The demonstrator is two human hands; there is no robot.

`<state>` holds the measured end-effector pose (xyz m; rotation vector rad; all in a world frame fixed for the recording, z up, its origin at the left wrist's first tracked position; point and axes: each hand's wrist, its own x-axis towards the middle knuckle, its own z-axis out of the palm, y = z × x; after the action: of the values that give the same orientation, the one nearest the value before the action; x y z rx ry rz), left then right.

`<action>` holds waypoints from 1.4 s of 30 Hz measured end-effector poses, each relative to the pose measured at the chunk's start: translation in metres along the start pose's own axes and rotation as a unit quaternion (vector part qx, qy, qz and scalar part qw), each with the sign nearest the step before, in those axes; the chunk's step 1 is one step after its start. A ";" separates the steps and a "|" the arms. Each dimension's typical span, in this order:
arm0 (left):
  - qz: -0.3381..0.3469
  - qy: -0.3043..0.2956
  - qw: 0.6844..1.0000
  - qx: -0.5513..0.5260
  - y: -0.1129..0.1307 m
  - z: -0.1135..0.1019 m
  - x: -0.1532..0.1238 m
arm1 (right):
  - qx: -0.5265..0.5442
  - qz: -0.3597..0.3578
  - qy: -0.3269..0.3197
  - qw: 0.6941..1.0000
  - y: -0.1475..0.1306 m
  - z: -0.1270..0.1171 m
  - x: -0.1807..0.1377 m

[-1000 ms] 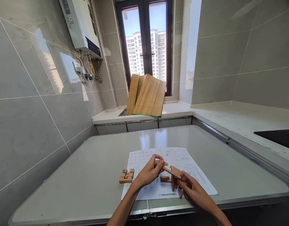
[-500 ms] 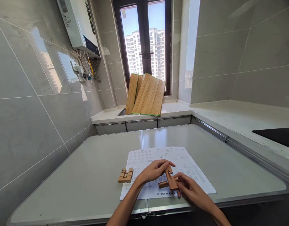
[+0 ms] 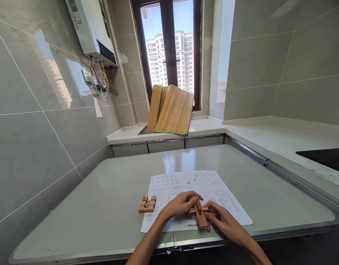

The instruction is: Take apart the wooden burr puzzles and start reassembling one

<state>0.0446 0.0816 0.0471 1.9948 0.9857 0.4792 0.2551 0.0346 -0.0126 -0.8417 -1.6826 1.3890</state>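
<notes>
Over the printed sheet (image 3: 183, 180), both hands hold wooden puzzle pieces close to the table's front edge. My left hand (image 3: 183, 203) is closed on the top end of a flat, slotted wooden puzzle piece (image 3: 202, 220), which stands tilted. A thin wooden rod (image 3: 204, 209) crosses this piece at its slot and sticks out on both sides. My right hand (image 3: 221, 218) pinches the rod's right end, its lower fingers beside the flat piece. Fingers partly hide the slot. Left of the hands, an interlocked group of notched wooden puzzle pieces (image 3: 146, 208) lies at the sheet's left edge.
The pale folding table (image 3: 103, 206) has a metal seam and a latch (image 3: 168, 251) at its front edge. Behind it runs a white counter (image 3: 205, 126) with folded bamboo mats (image 3: 175, 110). A water heater (image 3: 91, 33) hangs at the left.
The flat piece has tilted and turned between my hands. The rod's left part, earlier low and showing a thick end, now lies higher and nearer my left fingers. My left hand has lowered slightly.
</notes>
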 end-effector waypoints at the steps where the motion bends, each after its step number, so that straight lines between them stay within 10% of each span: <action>1: -0.003 0.002 1.000 0.002 -0.003 0.001 0.000 | 0.001 0.004 0.002 1.000 0.003 0.000 0.000; 42: 0.033 0.129 0.984 -0.122 0.004 0.023 -0.011 | 0.088 -0.012 0.117 0.989 0.021 -0.004 0.003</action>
<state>0.0547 0.0598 0.0377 1.7773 0.9665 0.8708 0.2577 0.0429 -0.0321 -0.8454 -1.3681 1.3444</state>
